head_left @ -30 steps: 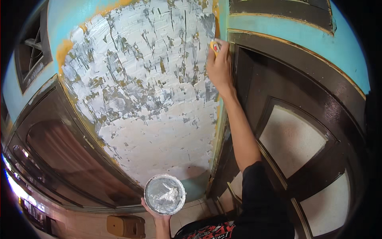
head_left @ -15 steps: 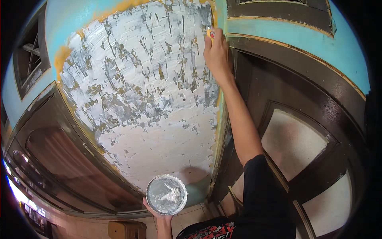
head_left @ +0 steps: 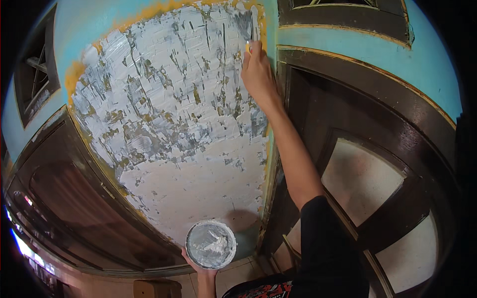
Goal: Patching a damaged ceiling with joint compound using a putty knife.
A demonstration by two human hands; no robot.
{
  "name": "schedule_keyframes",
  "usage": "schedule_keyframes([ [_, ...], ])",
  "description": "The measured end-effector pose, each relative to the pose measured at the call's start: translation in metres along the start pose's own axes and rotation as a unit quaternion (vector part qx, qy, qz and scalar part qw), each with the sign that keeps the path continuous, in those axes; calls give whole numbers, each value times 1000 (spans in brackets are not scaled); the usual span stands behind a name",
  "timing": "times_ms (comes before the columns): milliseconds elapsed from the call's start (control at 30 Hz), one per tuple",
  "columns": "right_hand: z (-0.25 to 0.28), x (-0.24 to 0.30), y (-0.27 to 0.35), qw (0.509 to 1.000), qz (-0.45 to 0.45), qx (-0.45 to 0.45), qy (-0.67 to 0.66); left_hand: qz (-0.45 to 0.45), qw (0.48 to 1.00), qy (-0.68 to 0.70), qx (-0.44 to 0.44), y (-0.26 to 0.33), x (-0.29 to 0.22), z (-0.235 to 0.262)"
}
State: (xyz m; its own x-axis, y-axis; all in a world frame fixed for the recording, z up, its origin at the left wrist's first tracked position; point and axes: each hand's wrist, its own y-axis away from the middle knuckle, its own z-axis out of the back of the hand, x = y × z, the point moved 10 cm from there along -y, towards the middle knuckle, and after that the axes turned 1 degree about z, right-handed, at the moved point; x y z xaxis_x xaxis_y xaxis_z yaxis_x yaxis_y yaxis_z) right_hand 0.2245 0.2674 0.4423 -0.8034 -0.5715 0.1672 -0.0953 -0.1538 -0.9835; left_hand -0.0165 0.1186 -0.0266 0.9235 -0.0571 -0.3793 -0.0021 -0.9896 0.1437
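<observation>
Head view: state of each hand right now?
Left hand: holding a round tub of white paste.
Right hand: closed around a yellow-handled tool.

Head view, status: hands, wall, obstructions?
Right hand: yellow-handled putty knife, upper right of wall. Left hand: tub of white paste. Wall patchy white and grey. Brown door frame close on right.

The tub (head_left: pixel 232 254), round and open with a smeared, whitish rim, sits near half past 6. Grey-white putty (head_left: pixel 217 244) lines it, a brighter lump lying toward 3 o'clock. The patch (head_left: pixel 194 179), spreading toward 11, is ridged and streaked grey and brown at its 12, smoother and paler at its 6. The yellow-handled scraper (head_left: pixel 249 47) is at 12, its blade hard to make out.
</observation>
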Motion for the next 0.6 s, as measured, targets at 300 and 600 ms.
schedule_keyframes([
  [300,14,12,-5,997,25,-41,-59,4,1000,7,-24,3,1,-2],
  [600,22,22,46,999,-22,-23,-42,3,1000,13,-27,9,-5,7],
])
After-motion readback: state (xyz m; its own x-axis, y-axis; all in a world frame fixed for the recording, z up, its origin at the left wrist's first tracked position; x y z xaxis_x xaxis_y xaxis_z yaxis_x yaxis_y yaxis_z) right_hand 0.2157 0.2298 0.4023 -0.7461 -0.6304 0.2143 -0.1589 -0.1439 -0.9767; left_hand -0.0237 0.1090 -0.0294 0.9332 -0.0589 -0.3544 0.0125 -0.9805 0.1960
